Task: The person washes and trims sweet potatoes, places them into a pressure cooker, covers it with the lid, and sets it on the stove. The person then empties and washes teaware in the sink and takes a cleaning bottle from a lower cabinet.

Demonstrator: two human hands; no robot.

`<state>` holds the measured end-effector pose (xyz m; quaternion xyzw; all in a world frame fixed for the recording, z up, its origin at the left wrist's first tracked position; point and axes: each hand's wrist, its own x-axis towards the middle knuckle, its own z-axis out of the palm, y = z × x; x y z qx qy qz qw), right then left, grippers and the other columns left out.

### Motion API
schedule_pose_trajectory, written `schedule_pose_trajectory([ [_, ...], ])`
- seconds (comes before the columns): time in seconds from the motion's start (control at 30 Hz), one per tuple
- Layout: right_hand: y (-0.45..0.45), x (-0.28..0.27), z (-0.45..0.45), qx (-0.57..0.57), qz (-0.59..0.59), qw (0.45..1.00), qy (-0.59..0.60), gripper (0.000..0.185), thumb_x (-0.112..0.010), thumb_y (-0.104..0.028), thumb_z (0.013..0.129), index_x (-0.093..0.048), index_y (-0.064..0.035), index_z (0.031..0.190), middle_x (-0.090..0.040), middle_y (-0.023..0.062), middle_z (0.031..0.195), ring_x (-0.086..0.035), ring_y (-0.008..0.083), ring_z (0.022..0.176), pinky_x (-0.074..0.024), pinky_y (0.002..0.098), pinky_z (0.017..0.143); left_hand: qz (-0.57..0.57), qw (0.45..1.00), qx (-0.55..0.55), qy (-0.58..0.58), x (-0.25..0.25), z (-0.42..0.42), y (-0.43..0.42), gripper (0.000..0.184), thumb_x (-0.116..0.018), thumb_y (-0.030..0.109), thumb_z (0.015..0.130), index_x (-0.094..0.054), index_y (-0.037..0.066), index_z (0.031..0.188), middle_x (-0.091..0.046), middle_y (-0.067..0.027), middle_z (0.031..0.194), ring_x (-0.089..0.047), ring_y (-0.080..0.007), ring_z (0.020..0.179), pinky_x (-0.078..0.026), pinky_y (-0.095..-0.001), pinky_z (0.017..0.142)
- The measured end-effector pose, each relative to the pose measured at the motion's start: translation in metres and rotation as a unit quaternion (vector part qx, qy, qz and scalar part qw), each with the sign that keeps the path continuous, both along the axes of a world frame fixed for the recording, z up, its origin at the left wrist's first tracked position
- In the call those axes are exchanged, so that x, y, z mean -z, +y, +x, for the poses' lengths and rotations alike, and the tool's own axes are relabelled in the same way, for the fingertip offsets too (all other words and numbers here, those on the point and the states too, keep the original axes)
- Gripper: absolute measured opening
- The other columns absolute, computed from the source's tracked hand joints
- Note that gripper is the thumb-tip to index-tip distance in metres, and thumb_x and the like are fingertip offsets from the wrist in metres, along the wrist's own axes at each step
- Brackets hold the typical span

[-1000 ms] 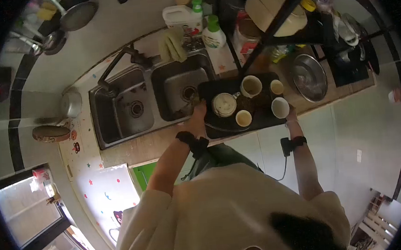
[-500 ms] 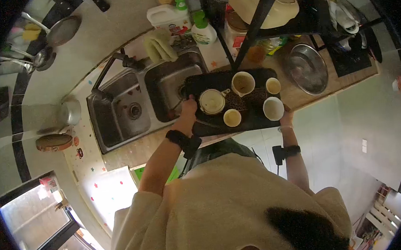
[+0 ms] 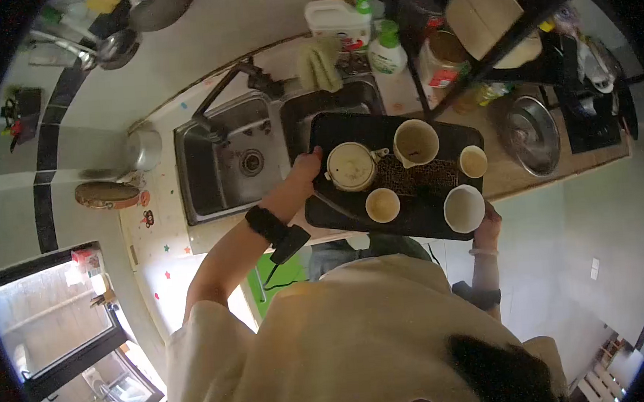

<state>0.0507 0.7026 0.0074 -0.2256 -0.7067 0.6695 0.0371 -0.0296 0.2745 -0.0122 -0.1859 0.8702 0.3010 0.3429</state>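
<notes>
Gripping the dark tray [image 3: 420,215] by its left and right ends, the left hand [image 3: 306,170] and right hand [image 3: 489,225], both closed, hold it over the desk [image 3: 511,176] and right sink basin [image 3: 297,117], where tilting could slide the white cup [image 3: 464,209] (near right corner) off.

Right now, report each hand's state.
Left hand: closed on the black tray at its left edge.
Right hand: holding the tray's near right corner, grip partly hidden.

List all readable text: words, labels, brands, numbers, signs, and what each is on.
No text is readable.
White jug: label too blurred.
Green-topped bottle: label too small.
Jar: red-and-white label too blurred.
Tray, teapot: no readable lettering.
</notes>
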Motion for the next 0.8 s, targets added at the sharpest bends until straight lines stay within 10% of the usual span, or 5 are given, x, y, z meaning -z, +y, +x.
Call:
schedule_pose_trajectory([
  [0.07,-0.029,-0.022,-0.002,-0.015,0.03,0.999,-0.026,0.016,-0.055,-0.004,0.084,-0.06,0.0058,0.096,-0.062,0.0074,0.09,-0.057,0.0147,0.081,-0.0473,0.0282,0.073,0.156,0.948,-0.276,-0.013,0.005,0.01,-0.028,0.057,-0.056,0.038,0.082,-0.042,-0.005,0.117,-0.057,-0.0195,0.1,-0.058,-0.0301,0.09,-0.049,-0.0399,0.073],
  [0.23,-0.099,-0.008,0.006,-0.075,0.094,0.993,0.009,0.018,-0.056,-0.005,0.083,-0.06,0.0047,0.097,-0.063,0.0099,0.089,-0.058,0.0155,0.081,-0.0469,0.0301,0.073,0.214,0.958,-0.142,0.13,0.04,0.05,-0.15,0.045,-0.038,0.039,0.093,-0.054,-0.003,0.1,-0.06,-0.0152,0.097,-0.058,-0.0266,0.088,-0.049,-0.0435,0.072],
  [0.37,-0.181,-0.014,0.009,-0.102,0.026,0.994,0.012,0.018,-0.056,-0.007,0.083,-0.06,0.0045,0.096,-0.063,0.0103,0.089,-0.058,0.0155,0.083,-0.0462,0.0294,0.074,0.286,0.872,-0.396,0.046,-0.014,0.07,-0.189,0.043,-0.038,0.038,0.093,-0.053,-0.002,0.101,-0.06,-0.0143,0.097,-0.058,-0.0272,0.087,-0.048,-0.0445,0.07],
  [0.53,-0.246,0.044,0.027,-0.109,-0.104,0.989,0.004,0.024,-0.054,-0.006,0.082,-0.059,0.0055,0.103,-0.062,0.0111,0.097,-0.057,0.0157,0.088,-0.0447,0.0284,0.079,0.235,0.893,-0.371,0.095,0.033,0.121,-0.274,0.039,-0.039,0.035,0.094,-0.051,-0.001,0.103,-0.06,-0.0141,0.096,-0.058,-0.0279,0.086,-0.047,-0.0456,0.069],
  [0.8,-0.362,0.028,0.021,-0.195,0.088,0.967,-0.138,0.022,-0.057,-0.017,0.084,-0.059,0.0038,0.089,-0.059,0.0083,0.078,-0.058,0.0169,0.076,-0.0463,0.0321,0.064,0.245,0.835,-0.492,0.023,0.01,0.164,-0.345,0.048,-0.04,0.039,0.091,-0.042,0.003,0.121,-0.053,-0.0148,0.11,-0.054,-0.031,0.099,-0.047,-0.0443,0.076],
])
